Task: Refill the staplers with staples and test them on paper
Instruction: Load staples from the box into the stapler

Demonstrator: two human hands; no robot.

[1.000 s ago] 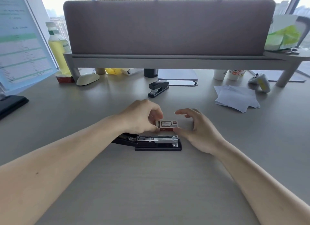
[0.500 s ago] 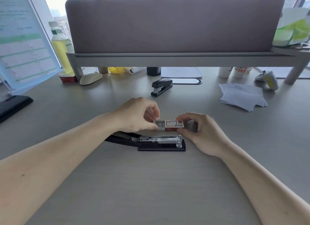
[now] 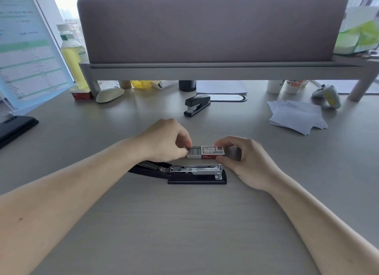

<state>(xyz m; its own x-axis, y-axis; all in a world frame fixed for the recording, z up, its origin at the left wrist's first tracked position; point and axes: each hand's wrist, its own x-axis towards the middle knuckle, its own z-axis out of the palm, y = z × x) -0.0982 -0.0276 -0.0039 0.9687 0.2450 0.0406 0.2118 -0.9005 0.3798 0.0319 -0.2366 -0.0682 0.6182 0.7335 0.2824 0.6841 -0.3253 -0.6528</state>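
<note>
A black stapler (image 3: 196,173) lies flipped open on the desk in front of me, its metal staple channel facing up. Just behind it I hold a small red-and-white staple box (image 3: 212,151). My right hand (image 3: 246,162) grips the box's sleeve. My left hand (image 3: 166,143) pinches the grey inner tray (image 3: 193,151), which sticks out to the left and shows rows of staples. A second black stapler (image 3: 196,105) stands closed farther back. A loose pile of white paper (image 3: 297,116) lies at the back right.
A grey shelf riser (image 3: 205,68) with a fabric panel spans the back. A yellow drink bottle (image 3: 71,55), a red box (image 3: 82,95) and a cream mouse (image 3: 109,94) sit at back left. Cups (image 3: 287,86) and a game controller (image 3: 328,95) are at back right. A document stand (image 3: 22,55) rises at left.
The inner tray has slid out of the staple box to the left, baring the staples. Both hands stayed on the box just behind the open stapler.
</note>
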